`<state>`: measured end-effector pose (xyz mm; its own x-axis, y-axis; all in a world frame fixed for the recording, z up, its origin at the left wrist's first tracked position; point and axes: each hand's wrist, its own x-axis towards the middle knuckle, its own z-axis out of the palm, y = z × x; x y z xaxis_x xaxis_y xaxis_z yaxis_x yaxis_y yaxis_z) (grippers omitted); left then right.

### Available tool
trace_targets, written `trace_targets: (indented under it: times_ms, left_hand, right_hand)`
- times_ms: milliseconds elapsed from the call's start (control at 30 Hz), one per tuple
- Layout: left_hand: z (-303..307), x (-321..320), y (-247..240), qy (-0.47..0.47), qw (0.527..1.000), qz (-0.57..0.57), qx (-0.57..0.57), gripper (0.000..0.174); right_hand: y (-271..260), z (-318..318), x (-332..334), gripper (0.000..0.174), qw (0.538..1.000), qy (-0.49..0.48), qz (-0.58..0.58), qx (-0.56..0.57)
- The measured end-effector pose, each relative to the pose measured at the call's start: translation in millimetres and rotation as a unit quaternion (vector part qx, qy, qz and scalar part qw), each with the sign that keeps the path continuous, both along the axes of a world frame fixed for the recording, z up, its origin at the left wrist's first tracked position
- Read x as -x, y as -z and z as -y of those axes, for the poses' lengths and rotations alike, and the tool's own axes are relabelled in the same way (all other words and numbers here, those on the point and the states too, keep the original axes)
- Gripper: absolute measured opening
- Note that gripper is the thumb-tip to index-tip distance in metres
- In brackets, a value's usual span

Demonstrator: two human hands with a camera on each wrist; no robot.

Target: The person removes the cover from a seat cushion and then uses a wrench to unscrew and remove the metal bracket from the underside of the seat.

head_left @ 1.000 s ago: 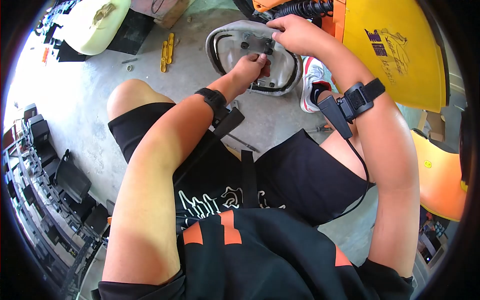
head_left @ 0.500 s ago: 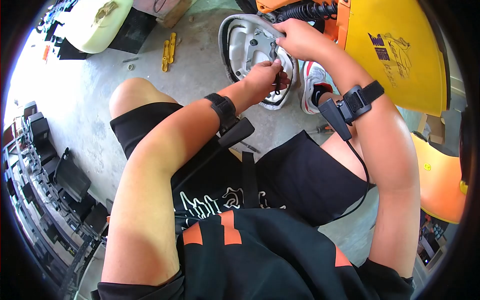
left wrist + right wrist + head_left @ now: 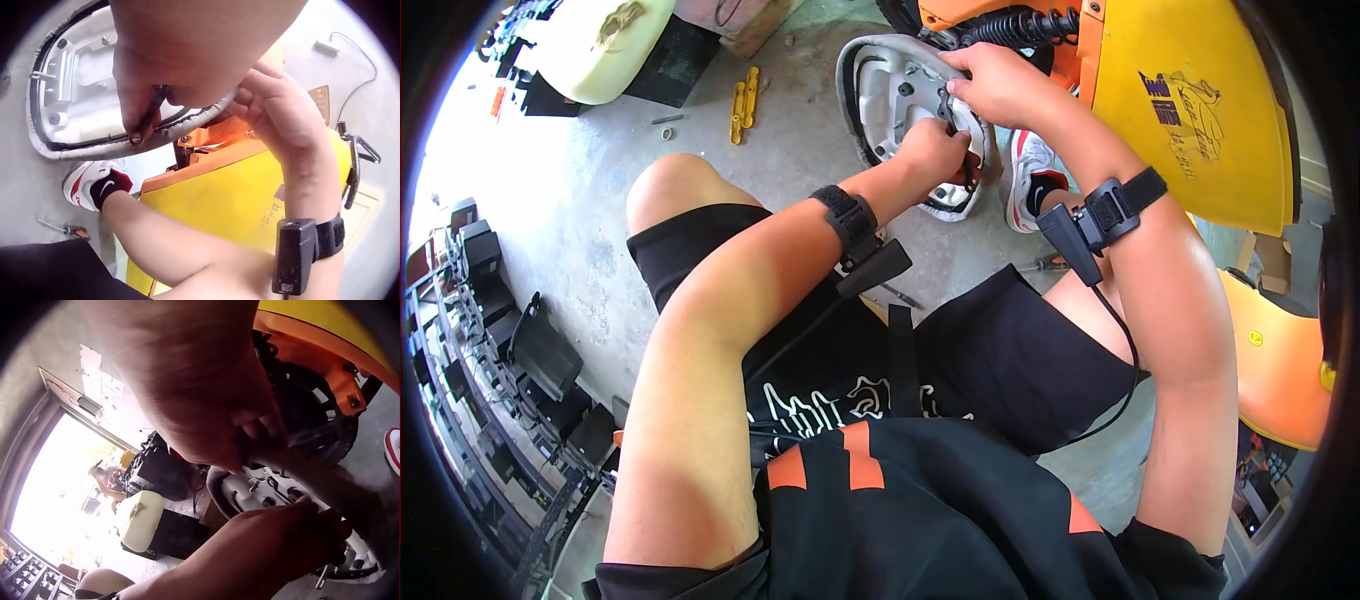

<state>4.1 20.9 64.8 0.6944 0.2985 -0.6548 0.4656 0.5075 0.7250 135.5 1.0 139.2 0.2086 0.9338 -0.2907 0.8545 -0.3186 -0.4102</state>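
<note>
- Far left: black chairs (image 3: pixel 545 345) line the edge of a room lit by white glare.
- Upper left: a pale tank (image 3: pixel 605 45) lies beyond the grey concrete floor (image 3: pixel 785 150), where two yellow parts (image 3: pixel 743 108) rest side by side.
- Center: the seat (image 3: pixel 878 95), held near the floor before the seated person, shows its white underside, its long axis slanting from upper left to lower right in the head view.
- At its lower right: the left hand (image 3: pixel 935 155) curls its fingers round a dark wrench (image 3: pixel 949 110), which runs lengthwise over the underside, slightly aslant.
- Just above: the right hand (image 3: pixel 995 85) grips the seat's padded rim between thumb and fingers.
- Right: a white-and-red shoe (image 3: pixel 1025 180) stands near a large yellow panel (image 3: pixel 1190 110); an orange shell (image 3: pixel 1280 375) sits farther over.
</note>
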Motion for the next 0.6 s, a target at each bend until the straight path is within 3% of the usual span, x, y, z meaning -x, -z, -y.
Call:
trace_targets:
  times_ms: [267,367,600]
  left_hand:
    - [-1,-3,7,0.019,0.997,-0.022,-0.073,0.031]
    - [-4,-3,0,-0.073,0.992,0.052,0.085,0.024]
    - [-13,2,-9,-0.113,0.970,0.086,0.196,0.012]
  right_hand:
    - [4,1,-1,0.042,0.999,-0.029,0.018,-0.017]
    - [-10,-2,6,0.042,0.999,-0.027,0.016,0.008]
    - [-3,-7,10,0.044,1.000,-0.025,-0.001,0.001]
